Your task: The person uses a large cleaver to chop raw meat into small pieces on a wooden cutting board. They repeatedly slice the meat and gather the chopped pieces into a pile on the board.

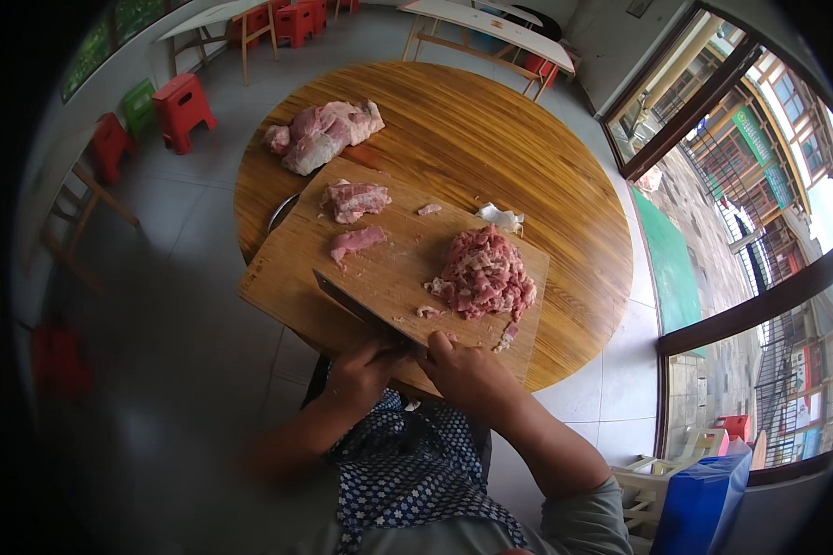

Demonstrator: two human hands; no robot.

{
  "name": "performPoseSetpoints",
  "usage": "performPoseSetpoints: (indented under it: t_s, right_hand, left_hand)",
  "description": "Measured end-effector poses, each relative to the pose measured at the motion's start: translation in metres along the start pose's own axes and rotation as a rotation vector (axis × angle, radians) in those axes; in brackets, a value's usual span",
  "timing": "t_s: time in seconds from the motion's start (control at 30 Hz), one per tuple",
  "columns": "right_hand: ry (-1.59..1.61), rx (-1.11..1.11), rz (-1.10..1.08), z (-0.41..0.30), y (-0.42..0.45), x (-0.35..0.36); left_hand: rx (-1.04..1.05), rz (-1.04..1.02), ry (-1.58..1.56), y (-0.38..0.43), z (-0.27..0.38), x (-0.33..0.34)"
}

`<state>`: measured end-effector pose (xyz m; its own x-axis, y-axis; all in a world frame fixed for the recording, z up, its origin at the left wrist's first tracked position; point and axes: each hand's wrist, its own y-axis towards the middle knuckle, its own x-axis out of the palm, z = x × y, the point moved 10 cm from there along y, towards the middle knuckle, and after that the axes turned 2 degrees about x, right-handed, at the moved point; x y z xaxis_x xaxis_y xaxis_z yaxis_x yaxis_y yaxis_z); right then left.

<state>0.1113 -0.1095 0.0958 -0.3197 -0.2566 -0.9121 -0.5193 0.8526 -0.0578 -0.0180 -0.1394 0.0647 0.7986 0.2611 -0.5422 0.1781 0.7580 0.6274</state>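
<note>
My right hand point(466, 374) is closed around the handle end of a broad kitchen knife point(350, 300), whose dark blade points up and left over the near part of a wooden cutting board point(406, 267). Right beside the blade, close to the handle, is my left hand point(362, 376); its fingers are partly hidden, so I cannot tell what they hold. A heap of chopped raw meat point(487, 274) lies on the board's right half. Toward the left are a chunk of meat point(356, 201) and a flat slice point(358, 243). Small scraps point(429, 209) are scattered about.
The board rests on a round wooden table point(569, 187). A large raw meat piece point(327, 135) lies beyond it, and a crumpled white thing point(501, 218) lies by its far edge. Red stools point(182, 111) and white tables point(489, 31) stand around; a glass door point(729, 208) is at right.
</note>
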Motion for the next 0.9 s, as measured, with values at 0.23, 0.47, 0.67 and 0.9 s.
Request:
performPoseSetpoints:
  t_s: [0.23,0.47,0.67,0.9]
  right_hand:
    - [0.16,0.139,0.002,0.058,-0.003,-0.026]
    - [0.213,0.325,0.17,0.099,-0.037,-0.034]
    - [0.218,0.317,0.236,0.096,-0.041,-0.033]
    - [0.127,0.225,0.329,0.089,-0.043,-0.031]
  left_hand:
    - [0.059,-0.057,0.028,0.003,0.006,-0.007]
    - [-0.048,-0.068,0.016,0.002,0.006,-0.004]
    - [0.053,0.136,-0.088,0.034,0.032,-0.015]
    - [0.115,-0.037,0.078,0.017,0.013,0.025]
